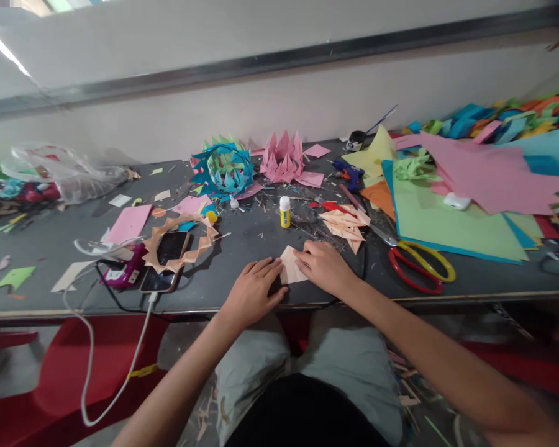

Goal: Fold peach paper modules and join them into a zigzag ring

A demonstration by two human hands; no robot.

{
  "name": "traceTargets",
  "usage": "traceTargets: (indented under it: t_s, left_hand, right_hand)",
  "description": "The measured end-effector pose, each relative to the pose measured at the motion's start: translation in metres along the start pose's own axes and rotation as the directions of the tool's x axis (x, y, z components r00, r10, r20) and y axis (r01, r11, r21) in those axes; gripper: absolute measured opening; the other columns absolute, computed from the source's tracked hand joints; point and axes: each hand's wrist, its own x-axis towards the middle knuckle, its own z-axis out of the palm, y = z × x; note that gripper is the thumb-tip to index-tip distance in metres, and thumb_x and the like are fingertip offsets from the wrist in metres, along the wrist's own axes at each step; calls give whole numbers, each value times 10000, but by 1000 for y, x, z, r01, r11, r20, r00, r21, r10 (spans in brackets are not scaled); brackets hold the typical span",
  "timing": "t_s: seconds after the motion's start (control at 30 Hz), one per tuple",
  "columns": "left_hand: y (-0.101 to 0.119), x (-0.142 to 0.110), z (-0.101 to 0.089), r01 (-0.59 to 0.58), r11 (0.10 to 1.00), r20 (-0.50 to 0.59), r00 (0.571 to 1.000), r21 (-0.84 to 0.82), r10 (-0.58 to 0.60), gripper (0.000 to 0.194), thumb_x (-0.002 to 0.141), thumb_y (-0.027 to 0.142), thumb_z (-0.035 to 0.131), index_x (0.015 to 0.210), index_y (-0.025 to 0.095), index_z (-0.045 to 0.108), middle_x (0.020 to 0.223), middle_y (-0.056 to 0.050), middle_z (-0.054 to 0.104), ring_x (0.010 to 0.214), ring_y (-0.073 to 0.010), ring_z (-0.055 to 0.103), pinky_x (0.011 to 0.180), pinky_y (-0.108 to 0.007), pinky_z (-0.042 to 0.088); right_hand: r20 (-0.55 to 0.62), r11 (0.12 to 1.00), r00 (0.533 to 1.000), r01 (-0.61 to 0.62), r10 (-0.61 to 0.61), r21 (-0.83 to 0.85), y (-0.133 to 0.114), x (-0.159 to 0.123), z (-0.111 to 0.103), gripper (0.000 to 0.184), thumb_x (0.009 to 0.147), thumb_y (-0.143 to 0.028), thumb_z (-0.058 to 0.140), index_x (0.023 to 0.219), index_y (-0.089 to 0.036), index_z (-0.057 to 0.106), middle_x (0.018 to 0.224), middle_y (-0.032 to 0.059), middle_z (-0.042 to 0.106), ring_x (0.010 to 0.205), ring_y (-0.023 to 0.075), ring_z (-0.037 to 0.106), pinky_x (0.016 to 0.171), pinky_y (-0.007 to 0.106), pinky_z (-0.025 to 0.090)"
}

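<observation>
A small piece of peach paper with a pointed top and crease lines lies on the dark table near its front edge. My left hand rests flat at the paper's left side, fingers stretched out and thumb apart. On the right side, my right hand has its fingers bent and pressed together on the paper's edge; its thumb is hidden. Just beyond the paper stands a glue stick with a white cap. Folded peach paper pieces lie in a pile past my right hand.
Scissors and stacked coloured sheets lie right. Pink and blue folded-paper crowns stand at the back. A peach zigzag ring lies over a phone with a white cable hanging off the edge.
</observation>
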Motion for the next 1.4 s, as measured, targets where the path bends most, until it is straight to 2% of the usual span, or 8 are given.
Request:
traceTargets:
  t_s: [0.37, 0.5, 0.6, 0.73, 1.03, 1.17, 1.3, 1.4]
  left_hand:
    - [21, 24, 2, 148, 985, -133, 982, 91, -135, 351, 842, 429, 410, 976, 154, 581, 815, -77, 606, 799, -219, 552, 736, -360, 416]
    - [11, 42, -1, 146, 989, -192, 970, -29, -149, 255, 839, 287, 451, 1031, 162, 563, 1028, -92, 585, 957, -209, 529, 806, -323, 418]
    - [-3, 58, -5, 42, 989, -6, 999, -140, -44, 207, 810, 188, 468, 975, 181, 592, 951, -51, 621, 899, -169, 560, 774, -263, 428]
    - [-8, 69, -10, 178, 967, 161, 976, -184, -149, 224, 753, 177, 500, 945, 210, 612, 876, -28, 640, 781, -160, 583, 636, -232, 423]
    - [8, 69, -24, 534, 846, 370, 788, -13, -492, 188, 617, 338, 647, 772, 230, 647, 800, -48, 673, 746, -209, 617, 577, -254, 422]
    - [11, 66, -24, 550, 835, 371, 782, -29, -502, 143, 621, 334, 637, 712, 224, 647, 752, -53, 666, 746, -227, 615, 571, -268, 410]
    - [6, 55, -16, 543, 805, 259, 835, -239, -486, 100, 664, 286, 599, 644, 188, 591, 665, -26, 629, 668, -176, 585, 559, -245, 395]
    - [4, 46, -5, 419, 610, 93, 866, -673, -492, 146, 676, 285, 598, 682, 161, 521, 639, 7, 585, 593, -108, 544, 539, -199, 398]
  right_hand:
    - [-52, 914, 973, -192, 225, 358, 17, -5, 4, 234, 760, -350, 585, 912, -172, 611, 892, 72, 570, 889, 222, 522, 806, 372, 401]
    - [28, 902, 988, -151, 153, 405, 18, 3, 4, 50, 747, -237, 599, 764, -190, 593, 879, 36, 575, 864, 197, 521, 782, 346, 388]
    - [17, 892, 995, -97, 100, 442, 20, 8, 3, 69, 730, -192, 611, 790, -184, 578, 877, 37, 578, 858, 186, 523, 778, 325, 392]
    - [-51, 905, 990, -101, 134, 414, 21, 7, 6, 158, 750, -233, 597, 894, -173, 573, 907, 57, 574, 882, 203, 515, 784, 331, 398]
    - [-74, 915, 979, -149, 190, 374, 13, -3, 5, 229, 802, -356, 530, 943, -187, 594, 932, 70, 581, 905, 212, 515, 797, 357, 392]
    - [-42, 917, 981, -161, 188, 364, 8, -9, 3, 289, 773, -415, 555, 959, -199, 602, 969, 66, 576, 922, 223, 516, 806, 382, 391]
    - [-107, 877, 961, -184, 256, 444, 5, -18, 4, 373, 743, -432, 582, 1023, -186, 571, 1012, 93, 575, 972, 256, 506, 832, 417, 394]
    - [-130, 747, 904, -249, 408, 616, 3, -20, 4, 378, 733, -452, 576, 996, -181, 569, 978, 102, 599, 913, 244, 543, 789, 395, 433]
